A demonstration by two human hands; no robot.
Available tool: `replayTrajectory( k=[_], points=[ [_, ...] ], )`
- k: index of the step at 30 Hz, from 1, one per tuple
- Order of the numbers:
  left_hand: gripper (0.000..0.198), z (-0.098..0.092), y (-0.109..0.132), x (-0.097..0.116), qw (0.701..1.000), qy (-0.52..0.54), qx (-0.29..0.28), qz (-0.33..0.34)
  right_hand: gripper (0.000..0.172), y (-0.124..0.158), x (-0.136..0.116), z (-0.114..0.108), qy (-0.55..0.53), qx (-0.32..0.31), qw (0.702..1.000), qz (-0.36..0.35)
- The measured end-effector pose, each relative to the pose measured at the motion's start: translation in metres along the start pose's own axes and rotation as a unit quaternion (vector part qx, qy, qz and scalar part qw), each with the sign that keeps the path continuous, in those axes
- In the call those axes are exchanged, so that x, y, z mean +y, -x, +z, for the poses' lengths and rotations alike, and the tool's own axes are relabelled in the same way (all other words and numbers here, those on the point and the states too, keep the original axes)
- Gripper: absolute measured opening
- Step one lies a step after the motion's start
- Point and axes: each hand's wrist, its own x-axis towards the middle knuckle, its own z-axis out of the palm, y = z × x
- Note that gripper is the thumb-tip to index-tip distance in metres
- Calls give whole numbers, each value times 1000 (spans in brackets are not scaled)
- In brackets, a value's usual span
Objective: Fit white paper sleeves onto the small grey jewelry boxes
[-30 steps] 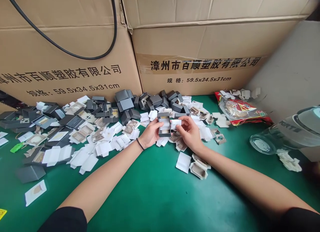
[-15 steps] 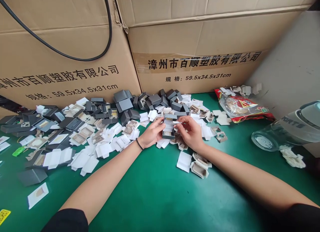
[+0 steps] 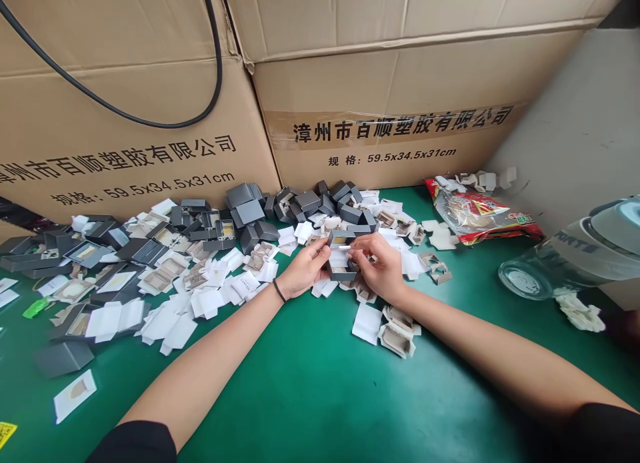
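Note:
Near the middle of the table, my left hand [image 3: 304, 270] grips a small dark grey hinged box [image 3: 342, 274] by its left side. The box lies opened out, with pale material showing inside. Over its right side, my right hand [image 3: 377, 262] pinches a small white card insert [image 3: 345, 248], held at the box's opening. Fingers of the right hand partly cover the insert and the box's edge. Loose white and tan card inserts [image 3: 397, 330] lie just in front of the right wrist, and a heap of dark grey boxes [image 3: 247, 210] sits behind the hands.
White inserts [image 3: 173, 326] spread across the green table [image 3: 280, 396] at left. Two large cardboard cartons [image 3: 415, 76] stand along the back. A red snack bag [image 3: 475, 216], a clear bottle [image 3: 545, 266] and crumpled tissue [image 3: 580, 311] are at right. A black cable [image 3: 150, 123] hangs at upper left.
My right hand has moved slightly left and closer to the box, bringing the white insert down to its opening. The box has turned slightly in my left hand.

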Motion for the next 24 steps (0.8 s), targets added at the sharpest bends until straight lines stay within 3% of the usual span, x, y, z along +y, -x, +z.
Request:
replayTrajectory(
  k=[14, 24],
  points=[
    [64, 4, 2, 3, 999, -21, 28, -21, 14, -1, 0, -1, 21, 17, 999, -19],
    [47, 6, 3, 7, 999, -40, -15, -6, 14, 0, 3, 0, 16, 0, 1000, 1]
  ],
)
